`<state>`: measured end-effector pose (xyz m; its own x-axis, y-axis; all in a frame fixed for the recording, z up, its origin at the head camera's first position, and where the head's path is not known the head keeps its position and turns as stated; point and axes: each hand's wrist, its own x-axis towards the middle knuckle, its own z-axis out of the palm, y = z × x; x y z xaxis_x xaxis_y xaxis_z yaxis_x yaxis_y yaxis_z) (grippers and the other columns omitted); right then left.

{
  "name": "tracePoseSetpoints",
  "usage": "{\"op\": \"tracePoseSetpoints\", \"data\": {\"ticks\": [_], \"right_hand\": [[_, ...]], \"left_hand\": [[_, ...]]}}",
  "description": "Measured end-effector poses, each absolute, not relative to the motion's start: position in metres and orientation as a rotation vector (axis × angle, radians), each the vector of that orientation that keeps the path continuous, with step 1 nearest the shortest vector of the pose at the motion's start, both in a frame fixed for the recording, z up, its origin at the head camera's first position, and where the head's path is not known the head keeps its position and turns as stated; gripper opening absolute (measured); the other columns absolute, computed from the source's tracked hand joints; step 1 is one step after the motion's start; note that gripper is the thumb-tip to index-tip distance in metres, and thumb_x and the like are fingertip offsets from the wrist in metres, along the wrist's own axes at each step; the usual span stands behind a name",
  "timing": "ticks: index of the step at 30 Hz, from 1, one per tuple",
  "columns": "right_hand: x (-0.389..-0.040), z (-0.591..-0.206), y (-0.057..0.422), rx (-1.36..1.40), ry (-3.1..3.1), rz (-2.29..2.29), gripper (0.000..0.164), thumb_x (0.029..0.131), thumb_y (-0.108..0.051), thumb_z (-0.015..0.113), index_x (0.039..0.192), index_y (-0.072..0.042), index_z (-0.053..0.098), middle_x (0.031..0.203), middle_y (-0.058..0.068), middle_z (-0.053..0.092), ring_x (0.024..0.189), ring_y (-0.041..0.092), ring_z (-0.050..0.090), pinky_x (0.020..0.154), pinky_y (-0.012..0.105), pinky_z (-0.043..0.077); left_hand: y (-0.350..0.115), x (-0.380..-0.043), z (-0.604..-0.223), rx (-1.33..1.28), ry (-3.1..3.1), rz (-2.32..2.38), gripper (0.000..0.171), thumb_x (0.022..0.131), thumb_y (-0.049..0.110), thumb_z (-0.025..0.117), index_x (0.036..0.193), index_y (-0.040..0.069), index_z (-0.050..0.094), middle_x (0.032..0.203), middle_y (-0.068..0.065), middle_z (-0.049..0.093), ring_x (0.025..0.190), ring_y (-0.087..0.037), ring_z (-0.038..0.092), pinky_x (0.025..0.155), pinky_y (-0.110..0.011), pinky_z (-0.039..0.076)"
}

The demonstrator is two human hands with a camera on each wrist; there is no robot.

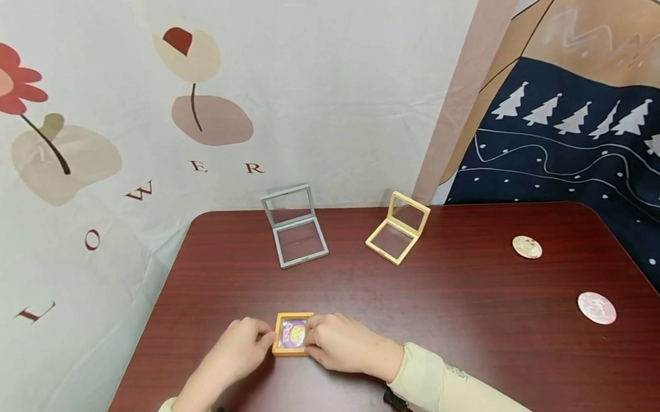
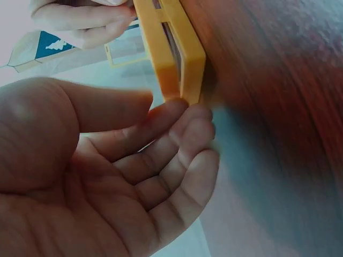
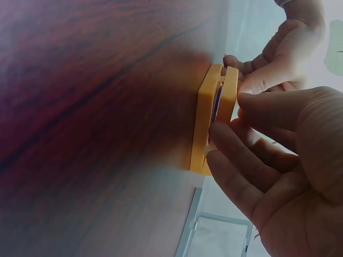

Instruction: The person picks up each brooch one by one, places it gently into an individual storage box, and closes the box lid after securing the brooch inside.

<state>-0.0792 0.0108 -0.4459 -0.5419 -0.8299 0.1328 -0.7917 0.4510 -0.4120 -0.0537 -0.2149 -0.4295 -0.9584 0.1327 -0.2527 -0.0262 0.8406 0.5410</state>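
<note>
Patterned cloth [image 1: 327, 74] hangs behind a dark red table [image 1: 472, 298] where a person works with both hands around an orange frame [image 1: 288, 353] near the front edge. It sits directly between the two: left hand [image 1: 239, 350] at its left side, right hand [image 1: 347, 347] covering its right, neither clearly nearer. With that side hidden, any long axis cannot be told. The right hand pinches the frame, fingertips at the slim gap between its two halves; the left, fingers bent, touches a corner, though whether it grips cannot be told.

By count: three frames, one orange, one gray frame [image 1: 291, 223] and one yellow frame [image 1: 404, 226], the latter two unfolded toward the back; one purple printed piece [image 1: 292, 335] inside the orange; two loose discs, an upper disc [image 1: 527, 247] and a lower disc [image 1: 596, 307], well apart at right.
</note>
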Motion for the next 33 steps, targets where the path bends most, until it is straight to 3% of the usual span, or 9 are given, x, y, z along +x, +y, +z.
{"op": "tracePoseSetpoints", "data": {"ticks": [8, 18, 33], "right_hand": [[-0.0786, -0.4464, 0.0094, -1.487, 2.627, -0.581, 0.008, 0.097, -0.014, 0.076, 0.092, -0.013, 0.082, 0.096, -0.005, 0.067, 0.080, -0.002, 0.058, 0.074, 0.013, 0.050], [-0.0763, -0.4466, 0.0071, -1.475, 2.669, -0.518, 0.011, 0.096, -0.014, 0.076, 0.086, -0.015, 0.080, 0.085, -0.007, 0.057, 0.067, -0.001, 0.045, 0.062, 0.014, 0.043], [-0.0736, -0.4493, 0.0056, -1.529, 2.718, -0.428, 0.015, 0.098, -0.016, 0.073, 0.084, -0.016, 0.079, 0.081, -0.007, 0.050, 0.063, 0.002, 0.041, 0.060, 0.018, 0.044]], "left_hand": [[-0.2143, -0.0508, -0.4296, 0.110, 2.735, 0.806, 0.015, 0.094, 0.007, 0.076, 0.080, 0.013, 0.077, 0.073, 0.007, 0.064, 0.069, -0.013, 0.052, 0.068, -0.036, 0.048], [-0.2092, -0.0492, -0.4304, 0.088, 2.752, 0.786, 0.020, 0.094, 0.006, 0.073, 0.076, 0.012, 0.076, 0.066, 0.006, 0.060, 0.064, -0.014, 0.050, 0.062, -0.034, 0.045], [-0.2072, -0.0484, -0.4302, 0.113, 2.779, 0.769, 0.029, 0.093, 0.004, 0.073, 0.066, 0.014, 0.069, 0.058, 0.006, 0.052, 0.059, -0.014, 0.045, 0.060, -0.033, 0.042]]}}
